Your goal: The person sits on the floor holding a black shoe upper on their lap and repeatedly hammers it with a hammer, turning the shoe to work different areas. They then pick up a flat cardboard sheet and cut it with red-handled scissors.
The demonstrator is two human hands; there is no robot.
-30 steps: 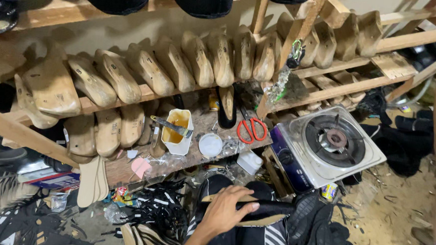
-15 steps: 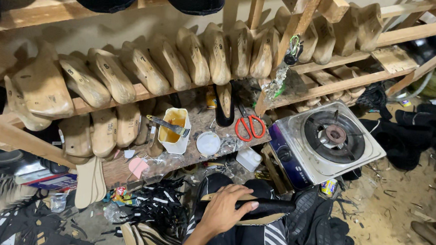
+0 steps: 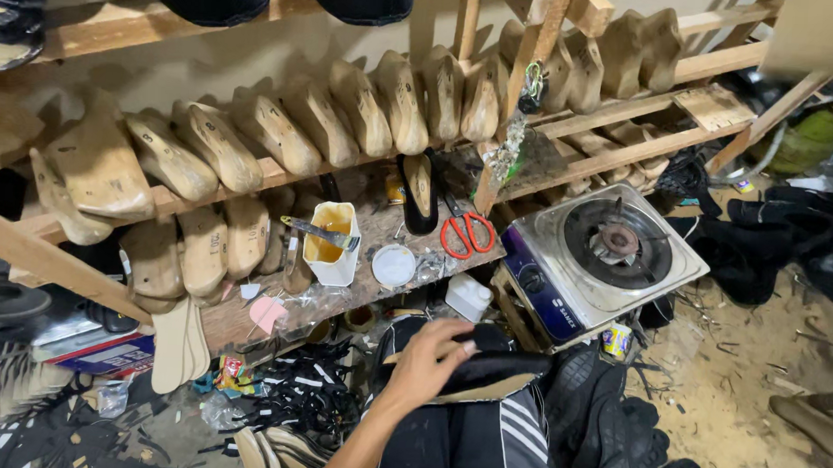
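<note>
My left hand lies palm down on a black shoe upper with a tan edge, which rests across my lap. Its fingers are curled over the top of the piece. My right hand is out of view. Just in front of the hand stands a small white plastic bottle. Beyond it, a low wooden bench carries a white cup of yellow glue with a brush across it, a round white lid and red-handled scissors.
Several wooden shoe lasts line the slanted rack behind the bench. A single-burner gas stove sits at the right, with a small tin below it. Black shoe parts lie by my knee, and straps and scraps litter the floor at left.
The view has shifted slightly left and down. My left hand has stayed on the black shoe upper, with its fingers curling a little more over it.
</note>
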